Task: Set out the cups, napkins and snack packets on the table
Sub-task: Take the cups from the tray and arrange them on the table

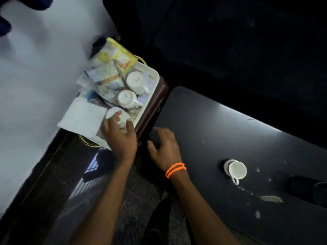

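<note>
**Taking a cup from the tray**

The left hand (118,137) closes over an overturned white cup (117,117) at the near end of the tray (152,75) — thumb on one side, fingers (118,114) curled over the upturned base. The right hand (163,147), wearing an orange bead bracelet (175,169), hovers spread and empty over the edge of the dark table (230,124). Beyond the left fingertips lie two more inverted cups (135,81) and clear snack packets (108,75); beside the thumb, a folded white napkin (83,117). One cup already stands on the table (236,169), well apart from the right hand.

The cup looks glazed — stiff, smooth, likely slippery and breakable; a grasp around the body or by the handle seems safest. Small marks on the cup bases and print on the packets are too blurred to read.
</note>
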The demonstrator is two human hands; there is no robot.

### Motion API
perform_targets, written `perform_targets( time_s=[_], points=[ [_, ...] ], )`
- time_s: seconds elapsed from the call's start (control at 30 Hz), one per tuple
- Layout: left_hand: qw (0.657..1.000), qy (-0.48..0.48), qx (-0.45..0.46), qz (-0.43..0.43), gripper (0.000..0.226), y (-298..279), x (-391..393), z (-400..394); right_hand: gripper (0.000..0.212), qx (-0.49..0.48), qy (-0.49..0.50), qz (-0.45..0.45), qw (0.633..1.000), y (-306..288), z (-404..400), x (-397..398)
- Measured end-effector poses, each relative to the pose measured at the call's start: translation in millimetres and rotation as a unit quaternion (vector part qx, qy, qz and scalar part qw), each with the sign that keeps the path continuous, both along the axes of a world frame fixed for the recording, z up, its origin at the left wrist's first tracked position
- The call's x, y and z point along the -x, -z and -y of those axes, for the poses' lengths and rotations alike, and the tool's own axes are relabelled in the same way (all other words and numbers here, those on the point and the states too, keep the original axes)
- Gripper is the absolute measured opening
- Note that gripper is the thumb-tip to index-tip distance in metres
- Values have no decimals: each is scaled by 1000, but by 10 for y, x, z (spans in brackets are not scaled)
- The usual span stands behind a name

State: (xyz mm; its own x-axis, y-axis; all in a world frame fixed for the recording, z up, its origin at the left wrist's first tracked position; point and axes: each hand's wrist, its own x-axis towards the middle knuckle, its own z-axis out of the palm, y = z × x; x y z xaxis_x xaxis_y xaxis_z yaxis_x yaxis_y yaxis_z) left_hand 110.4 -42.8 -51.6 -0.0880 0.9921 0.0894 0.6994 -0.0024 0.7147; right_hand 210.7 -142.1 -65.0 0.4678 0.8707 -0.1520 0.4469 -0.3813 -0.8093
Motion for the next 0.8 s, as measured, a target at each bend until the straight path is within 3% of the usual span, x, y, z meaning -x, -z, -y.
perform_targets(
  time_s=[0.1,0.17,0.27,0.4,0.53,0.63,0.7,0.8],
  points=[
    [991,-75,110,-6,52,36,264,-476,51,24,-68,-36,997,-57,-511,251],
    [973,-64,219,21,54,83,374,-733,54,56,-75,-80,992,-53,-772,368],
    [922,-97,338,164,47,65,430,-929,61,95,-61,-133,985,19,-1005,482],
    [872,-167,362,283,43,79,516,-923,65,69,-39,-166,983,44,-1003,545],
    [842,-163,351,377,47,104,634,-724,31,-32,12,-224,974,-37,-854,643],
    [813,-97,345,459,45,85,643,-530,17,-91,94,-292,947,-121,-716,613],
    [810,-49,329,483,32,65,565,-413,27,-106,141,-335,925,-144,-575,509],
    [828,23,335,450,39,90,376,-210,73,-102,196,-414,883,-80,-290,302]
  ],
)
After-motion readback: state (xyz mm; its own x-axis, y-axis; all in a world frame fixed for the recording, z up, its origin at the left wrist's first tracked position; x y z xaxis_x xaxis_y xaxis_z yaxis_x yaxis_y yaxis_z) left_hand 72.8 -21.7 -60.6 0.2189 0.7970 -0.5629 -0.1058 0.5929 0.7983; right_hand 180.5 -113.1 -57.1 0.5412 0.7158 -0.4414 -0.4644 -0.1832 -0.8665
